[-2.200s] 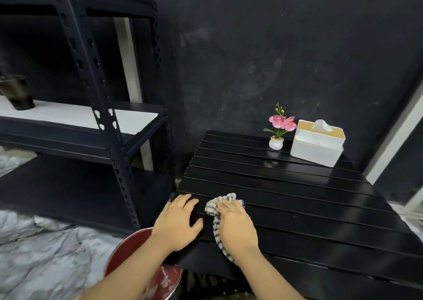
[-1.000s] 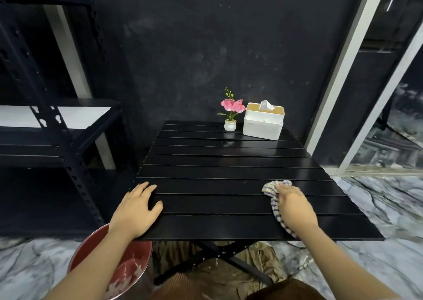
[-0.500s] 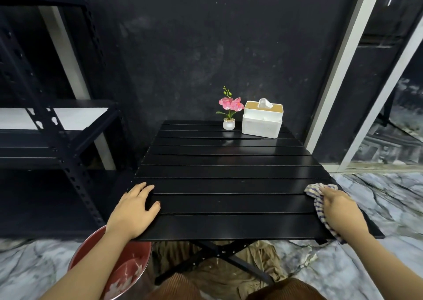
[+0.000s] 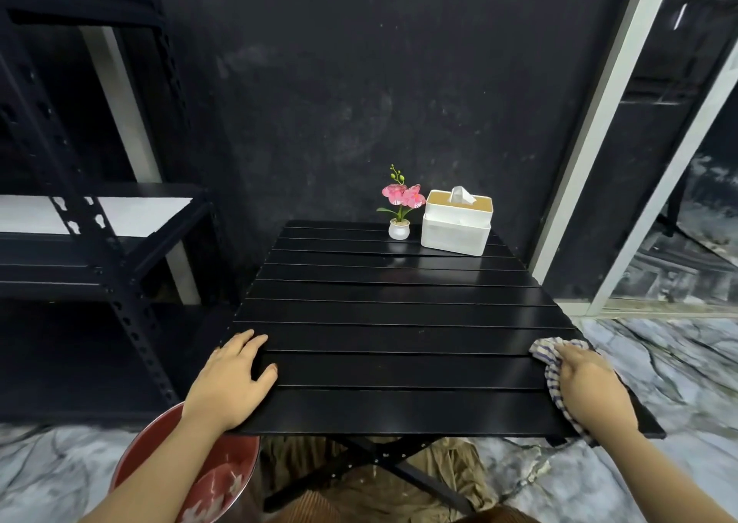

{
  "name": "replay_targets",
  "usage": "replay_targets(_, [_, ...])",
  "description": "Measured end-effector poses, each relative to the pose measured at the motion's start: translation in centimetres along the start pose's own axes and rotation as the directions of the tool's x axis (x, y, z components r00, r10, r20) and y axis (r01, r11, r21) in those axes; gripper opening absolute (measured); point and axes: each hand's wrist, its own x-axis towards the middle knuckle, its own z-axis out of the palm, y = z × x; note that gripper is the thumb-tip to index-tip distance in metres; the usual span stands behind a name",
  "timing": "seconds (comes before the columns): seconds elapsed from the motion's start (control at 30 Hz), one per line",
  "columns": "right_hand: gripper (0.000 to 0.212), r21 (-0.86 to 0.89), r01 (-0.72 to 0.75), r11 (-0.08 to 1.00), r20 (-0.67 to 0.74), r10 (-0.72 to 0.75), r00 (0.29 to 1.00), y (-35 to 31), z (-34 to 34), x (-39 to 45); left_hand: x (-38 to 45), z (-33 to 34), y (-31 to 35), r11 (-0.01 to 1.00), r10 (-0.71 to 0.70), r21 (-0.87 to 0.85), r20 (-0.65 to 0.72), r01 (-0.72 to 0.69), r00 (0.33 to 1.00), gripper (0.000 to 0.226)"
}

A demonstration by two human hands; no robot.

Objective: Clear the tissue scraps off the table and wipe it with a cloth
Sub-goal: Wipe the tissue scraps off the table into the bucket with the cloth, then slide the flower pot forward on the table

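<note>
— Slats of the black table [image 4: 399,307] run crosswise, glossy, before a dark wall [image 4: 359,83].
— Hands?
— Left hand [image 4: 233,379] lies flat, fingers straight, at the near left corner; right hand [image 4: 591,387] presses the striped cloth [image 4: 553,375] on the right edge.
— Scraps?
— White bits lie in the red bin [image 4: 159,442] below.

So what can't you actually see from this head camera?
- Cloth: mostly hidden under the right hand.
- Red bin: partly covered by the left arm and cut off by the bottom edge; white bits inside are blurred.
- Table legs: mostly hidden by its top.
</note>
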Motion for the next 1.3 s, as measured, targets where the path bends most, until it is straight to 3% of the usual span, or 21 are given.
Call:
replay_targets(0.2, [0.033, -0.035, 0.02, 0.999, -0.002, -0.02, 1.0, 0.1, 0.2, 0.2, -0.1, -0.1, 0.1, 1.0, -0.002, 0.006, 0.007, 0.002, 1.0, 0.058])
replay_targets(0.33, [0.036, -0.112, 0.046, 0.993, 0.066, -0.039, 0.997, 0.4, 0.1, 0.5, 0.1, 0.0, 0.0, 1.0, -0.001, 0.014, 0.022, 0.0, 1.0, 0.058])
replay_targets(0.5, [0.035, -0.449, 0.052, 0.892, 0.223, 0.055, 0.973, -1.3, -1.5, 2.3, 1.8, -0.4, 0.1, 0.998, -0.001, 0.055, 0.03, 0.0, 1.0, 0.054])
replay_targets(0.57, [0.033, -0.484, 0.077, 0.872, 0.23, 0.042, 0.972, -3.3, -1.8, 3.9, 3.5, -0.7, 0.8, 0.999, 0.022, 0.047, 0.054, -0.024, 0.998, 0.052])
replay_targets(0.7, [0.053, -0.141, 0.194, 0.971, 0.259, -0.153, 0.953, -8.8, 1.1, 7.2, 8.2, 0.2, 3.3, 0.995, 0.067, 0.058, 0.142, -0.076, 0.988, 0.06])
replay_targets(0.77, [0.056, 0.076, 0.26, 0.963, 0.278, -0.27, 0.922, -11.6, 3.4, 8.7, 10.8, 1.1, 4.9, 0.995, 0.076, 0.056, 0.149, -0.086, 0.986, 0.063])
replay_targets(0.83, [0.06, 0.175, 0.305, 0.936, 0.308, -0.347, 0.886, -13.7, 5.7, 10.2, 13.4, 2.2, 6.6, 0.992, 0.107, 0.052, 0.142, -0.115, 0.984, 0.065])
replay_targets(1.1, [0.079, 0.051, 0.375, 0.926, 0.338, -0.369, 0.866, -16.5, 12.2, 15.7, 20.7, 6.6, 10.8, 0.943, 0.266, 0.168, 0.142, -0.288, 0.954, 0.071])
replay_targets(1.3, [0.08, 0.045, 0.391, 0.919, 0.288, -0.387, 0.876, -16.1, 14.0, 16.6, 21.6, 8.4, 10.6, 0.955, 0.27, 0.095, 0.118, -0.281, 0.956, 0.069])
